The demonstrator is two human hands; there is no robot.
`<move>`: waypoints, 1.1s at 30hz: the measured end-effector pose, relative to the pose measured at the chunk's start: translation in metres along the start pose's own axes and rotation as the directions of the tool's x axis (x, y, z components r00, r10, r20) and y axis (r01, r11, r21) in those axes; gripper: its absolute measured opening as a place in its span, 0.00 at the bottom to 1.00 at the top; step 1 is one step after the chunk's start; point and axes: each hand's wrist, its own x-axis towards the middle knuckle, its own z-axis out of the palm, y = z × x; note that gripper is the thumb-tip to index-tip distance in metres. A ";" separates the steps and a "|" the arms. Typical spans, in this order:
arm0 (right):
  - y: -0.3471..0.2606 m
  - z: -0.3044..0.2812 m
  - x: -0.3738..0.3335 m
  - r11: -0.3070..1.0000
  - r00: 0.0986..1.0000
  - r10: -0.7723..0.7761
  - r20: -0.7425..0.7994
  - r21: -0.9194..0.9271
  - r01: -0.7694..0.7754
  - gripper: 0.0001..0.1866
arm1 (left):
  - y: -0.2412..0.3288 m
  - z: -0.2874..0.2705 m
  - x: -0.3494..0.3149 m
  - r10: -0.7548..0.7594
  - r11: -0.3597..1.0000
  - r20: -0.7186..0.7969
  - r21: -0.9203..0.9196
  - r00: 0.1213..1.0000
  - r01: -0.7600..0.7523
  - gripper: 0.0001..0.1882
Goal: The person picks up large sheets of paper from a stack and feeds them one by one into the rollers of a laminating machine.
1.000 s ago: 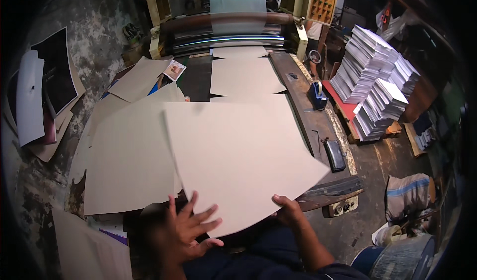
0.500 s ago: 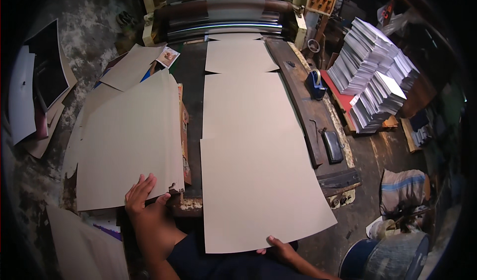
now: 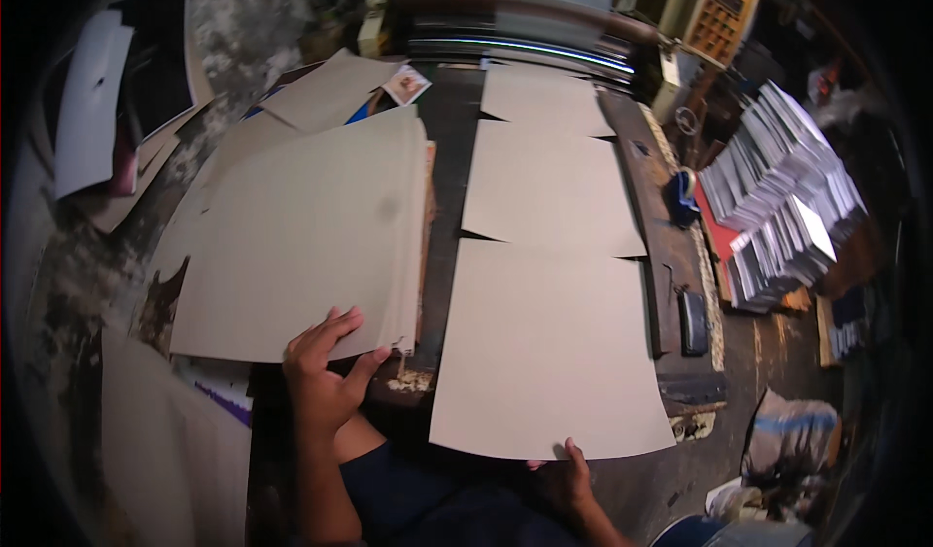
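Note:
My right hand (image 3: pixel 571 474) pinches the near edge of a grey-beige cardboard sheet (image 3: pixel 549 353), thumb on top and fingers underneath. This sheet lies in line with further cardboard sheets (image 3: pixel 544 178) that run toward metal rollers (image 3: pixel 525 50) at the far end of the dark bed. Small dark wedge gaps show at the side edges where the sheets meet. To the left, my left hand (image 3: pixel 328 367) rests at the near right corner of a stack of similar cardboard (image 3: pixel 282 236). Its fingers lie stretched on the top sheet, with the thumb spread by the corner.
Along the bed's right side lie a dark rail (image 3: pixel 653 294), a black case (image 3: pixel 693 324) and a blue tape dispenser (image 3: pixel 682 197). Piles of white paper (image 3: pixel 777 178) stand farther right. Loose sheets (image 3: pixel 92 110) lie at the far left, and a sack (image 3: pixel 789 435) sits at lower right.
The near sheet has slid forward, away from me, and wedge gaps now show at its far edge. My view has turned left. My left hand stays at the stack's corner.

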 end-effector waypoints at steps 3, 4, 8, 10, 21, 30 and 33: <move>0.002 0.005 0.011 0.999 0.999 -0.040 -0.002 -0.024 0.040 0.28 | -0.002 -0.002 -0.002 -0.008 0.998 -0.008 0.061 1.000 0.008 0.19; 0.003 0.005 0.014 0.998 0.998 -0.059 -0.014 -0.012 0.059 0.27 | -0.003 -0.001 -0.003 -0.013 0.998 -0.017 0.066 1.000 0.014 0.19; 0.006 -0.004 0.024 0.997 0.997 -0.073 0.005 -0.035 0.073 0.25 | -0.002 0.003 -0.004 -0.078 0.997 -0.099 0.015 0.992 0.080 0.14; 0.007 -0.003 0.027 0.991 0.991 -0.132 -0.017 -0.011 0.132 0.28 | -0.004 0.006 -0.006 -0.125 0.992 -0.133 -0.027 0.983 0.122 0.14; -0.035 0.070 0.026 0.942 0.943 -0.332 -0.015 -0.053 0.330 0.36 | 0.002 0.010 -0.003 -0.515 0.763 -0.339 -0.600 0.788 0.240 0.27; -0.135 0.411 0.224 0.979 0.758 0.197 0.621 -0.171 -0.114 0.34 | -0.001 0.013 0.000 -0.539 0.747 -0.434 -0.643 0.722 0.171 0.27; -0.152 0.483 0.273 0.904 0.794 0.214 0.568 -0.423 0.059 0.27 | -0.006 0.016 -0.004 -0.516 0.807 -0.419 -0.530 0.747 0.261 0.20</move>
